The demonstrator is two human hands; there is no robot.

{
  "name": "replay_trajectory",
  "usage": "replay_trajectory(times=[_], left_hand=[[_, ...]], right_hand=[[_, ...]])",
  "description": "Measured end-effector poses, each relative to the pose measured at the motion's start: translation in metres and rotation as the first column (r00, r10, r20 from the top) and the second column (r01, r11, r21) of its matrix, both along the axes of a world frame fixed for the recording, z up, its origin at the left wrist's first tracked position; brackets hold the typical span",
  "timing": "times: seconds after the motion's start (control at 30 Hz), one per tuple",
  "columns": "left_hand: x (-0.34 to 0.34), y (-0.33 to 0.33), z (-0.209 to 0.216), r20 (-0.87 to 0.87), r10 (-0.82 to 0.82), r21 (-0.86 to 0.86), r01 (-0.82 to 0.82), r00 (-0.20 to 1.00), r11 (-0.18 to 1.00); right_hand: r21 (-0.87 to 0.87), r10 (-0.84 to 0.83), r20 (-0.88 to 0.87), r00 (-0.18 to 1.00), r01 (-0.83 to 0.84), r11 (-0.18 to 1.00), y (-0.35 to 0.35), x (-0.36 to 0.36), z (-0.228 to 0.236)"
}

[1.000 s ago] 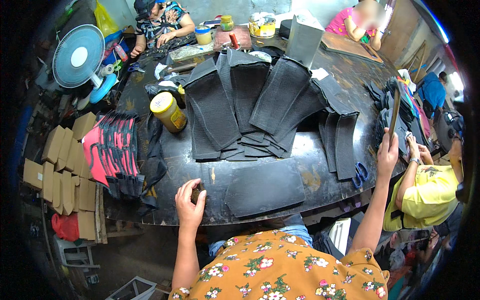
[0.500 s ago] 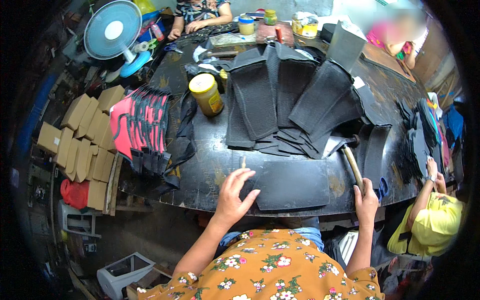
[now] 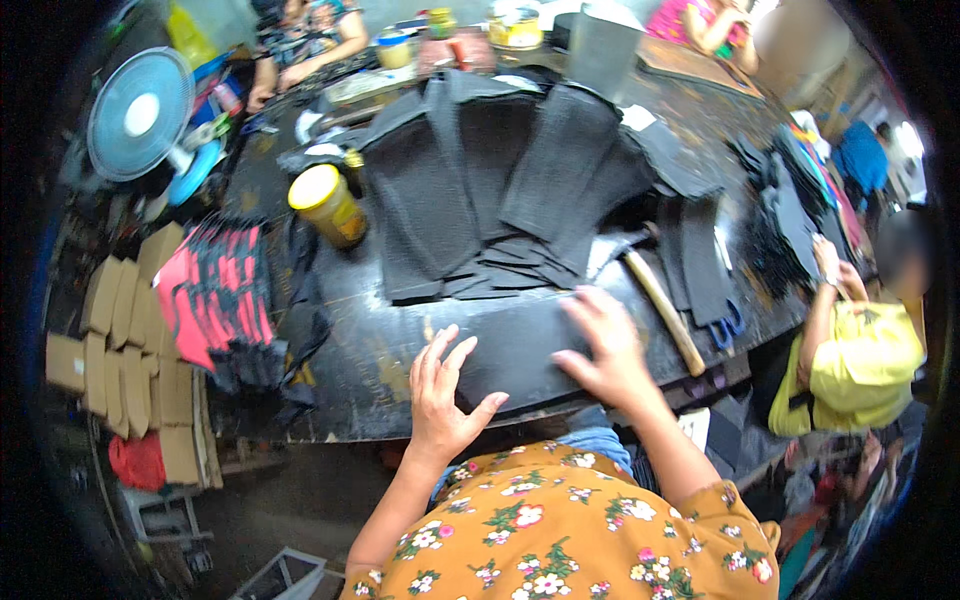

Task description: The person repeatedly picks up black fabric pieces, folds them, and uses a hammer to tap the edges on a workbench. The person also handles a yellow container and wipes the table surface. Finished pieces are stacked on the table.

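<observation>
Probably at a grab-it-or-square-it-up step with the flat black panel (image 3: 515, 340), lying on the dark table (image 3: 350, 370) close to the front edge. No grip on it visible, so would guess at mid-positioning rather than any real working of it. For the next move, seems to call for closing fingers on the panel's edges, or pressing flat to steady it, without nudging it over the table edge. Now for pose: at the near left corner of the panel, left hand (image 3: 440, 395) with fingers raised, lightly curved and fairly close together, thumb held well apart and aimed at the panel, pinching nothing visible. Over the right part of the panel, right hand (image 3: 608, 355), kinda blurred, palm down, fingers spread, thumb angled inward. Can't tell if touching or just hovering. Both forearms (image 3: 675, 445) slanting inward from the near side of the panel. Right of the panel, hammer (image 3: 664, 312) lying loose, then blue scissor handles (image 3: 728, 327) farther right. Just beyond the panel, a big fan of black pieces (image 3: 480, 180); beyond and left, a yellow-lidded jar (image 3: 330, 207). Way left of the panel, a pink-and-black stack (image 3: 215, 300).
</observation>
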State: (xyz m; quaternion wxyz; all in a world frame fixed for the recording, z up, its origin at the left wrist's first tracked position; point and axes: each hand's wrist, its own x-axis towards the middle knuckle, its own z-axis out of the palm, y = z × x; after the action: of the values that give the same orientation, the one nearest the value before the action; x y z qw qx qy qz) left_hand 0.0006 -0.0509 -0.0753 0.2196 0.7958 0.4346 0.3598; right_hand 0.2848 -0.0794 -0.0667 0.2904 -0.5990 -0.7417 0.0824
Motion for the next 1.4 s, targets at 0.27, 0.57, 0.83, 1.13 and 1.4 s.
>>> replay_trajectory(times=[0.27, 0.57, 0.83, 1.13, 1.4], left_hand=[[0.022, 0.007, -0.017, -0.075, -0.051, -0.098, 0.043, 0.996, 0.994], [-0.013, 0.009, -0.016, 0.212, 0.228, -0.134, -0.203, 0.95, 0.97], [-0.004, 0.014, -0.015, 0.275, 0.134, -0.029, -0.131, 0.952, 0.991], [-0.013, 0.014, -0.033, 0.145, 0.172, -0.04, -0.168, 0.974, 0.985], [-0.001, -0.006, -0.013, 0.04, 0.207, 0.042, -0.209, 0.977, 0.977]], right_hand=[[-0.197, 0.356, 0.168, 0.919, -0.323, 0.926, -0.034, -0.063, 0.0], [-0.082, 0.009, 0.144, 0.99, 0.003, 0.997, -0.019, -0.024, 0.024], [0.035, 0.374, -0.329, 0.867, -0.385, 0.922, -0.012, -0.05, 0.016], [0.008, 0.129, -0.178, 0.976, -0.13, 0.991, -0.024, -0.022, 0.023], [-0.011, 0.116, -0.296, 0.948, -0.124, 0.992, -0.008, -0.003, 0.027]])
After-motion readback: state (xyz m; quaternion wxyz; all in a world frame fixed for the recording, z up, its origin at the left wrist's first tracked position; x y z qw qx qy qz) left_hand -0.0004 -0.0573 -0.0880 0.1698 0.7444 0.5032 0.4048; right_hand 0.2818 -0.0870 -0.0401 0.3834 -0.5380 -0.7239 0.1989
